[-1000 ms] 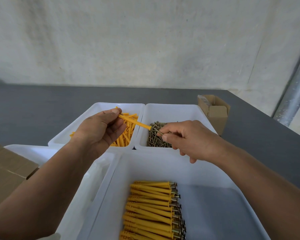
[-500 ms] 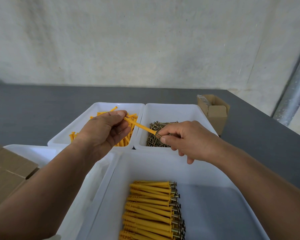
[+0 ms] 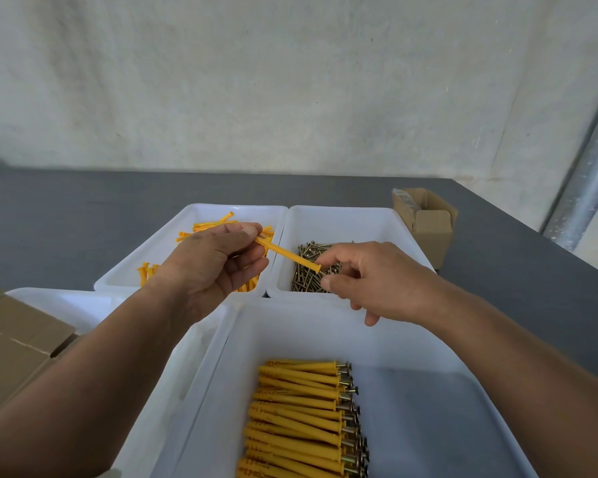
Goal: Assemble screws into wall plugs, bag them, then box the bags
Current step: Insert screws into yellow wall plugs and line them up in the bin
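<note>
Our L hand pinches a yellow wall plug over the screw tray. R hand is curled at its tip, can't tell its grip. Dark grey bench, pale concrete wall behind.

Soft, diffuse daylight fills the scene; we see no single lamp and no hard-edged shadows. The pale wall is evenly lit, and the dark counter is matte and free of glare. The white bins are the brightest areas, their rims close to washing out, and a grey shade lies over the right of the near bin floor. The left hand and right hand are sharp, without motion blur, and the screws remain distinct. We note wide-angle distortion: the pipe leans inward at the right edge, and the forearms swell and soften slightly toward the lower corners.
</note>
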`<state>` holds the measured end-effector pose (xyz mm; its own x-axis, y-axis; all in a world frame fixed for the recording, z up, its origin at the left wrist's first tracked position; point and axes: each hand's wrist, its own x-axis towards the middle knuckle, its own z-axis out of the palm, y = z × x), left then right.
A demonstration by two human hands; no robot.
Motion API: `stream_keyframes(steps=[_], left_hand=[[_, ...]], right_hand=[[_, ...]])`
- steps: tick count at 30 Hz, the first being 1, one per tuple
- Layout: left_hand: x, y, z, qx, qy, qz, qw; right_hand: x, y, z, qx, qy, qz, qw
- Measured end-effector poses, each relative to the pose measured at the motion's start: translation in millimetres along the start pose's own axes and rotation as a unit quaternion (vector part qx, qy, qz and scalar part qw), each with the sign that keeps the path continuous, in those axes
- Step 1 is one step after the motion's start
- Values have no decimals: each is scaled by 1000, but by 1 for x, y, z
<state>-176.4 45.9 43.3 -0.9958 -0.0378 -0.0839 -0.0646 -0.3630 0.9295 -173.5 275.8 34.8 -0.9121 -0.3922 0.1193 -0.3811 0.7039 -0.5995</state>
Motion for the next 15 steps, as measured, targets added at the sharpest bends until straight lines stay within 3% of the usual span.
stream_keyframes(steps=[15], left_hand=[[-5, -5, 5, 69, -59, -1, 996]], right_hand=[[-2, -5, 2, -12, 21, -30, 999]])
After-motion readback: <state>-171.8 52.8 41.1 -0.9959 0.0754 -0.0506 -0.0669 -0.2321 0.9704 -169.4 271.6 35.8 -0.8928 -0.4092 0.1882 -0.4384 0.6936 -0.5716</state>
